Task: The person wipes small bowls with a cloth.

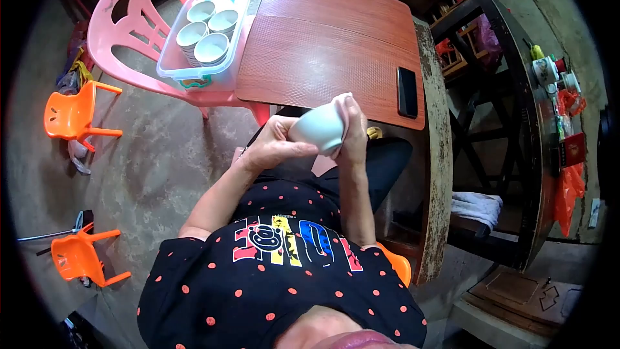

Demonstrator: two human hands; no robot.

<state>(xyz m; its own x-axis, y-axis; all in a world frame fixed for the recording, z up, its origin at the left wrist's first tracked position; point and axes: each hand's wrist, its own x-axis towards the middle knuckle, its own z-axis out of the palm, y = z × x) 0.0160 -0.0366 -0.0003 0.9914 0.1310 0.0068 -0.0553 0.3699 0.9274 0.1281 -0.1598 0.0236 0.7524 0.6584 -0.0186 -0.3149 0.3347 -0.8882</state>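
Observation:
A pale bowl [318,128] is tilted on its side between my two hands, over my lap near the table's front edge. My left hand [274,144] is wrapped round its rim side, thumb along the outside. At the other side my right hand [352,130] presses a pinkish cloth [342,108] against the bowl near its foot. Stacks of similar bowls [211,48] stand in a clear plastic box [240,1] to the upper left.
The box rests on a pink chair [108,32] beside the reddish wooden table [323,45]. A black phone [407,92] lies at the table's right edge. Orange stools [72,111] stand at the left. A dark wooden rack [526,116] is on the right.

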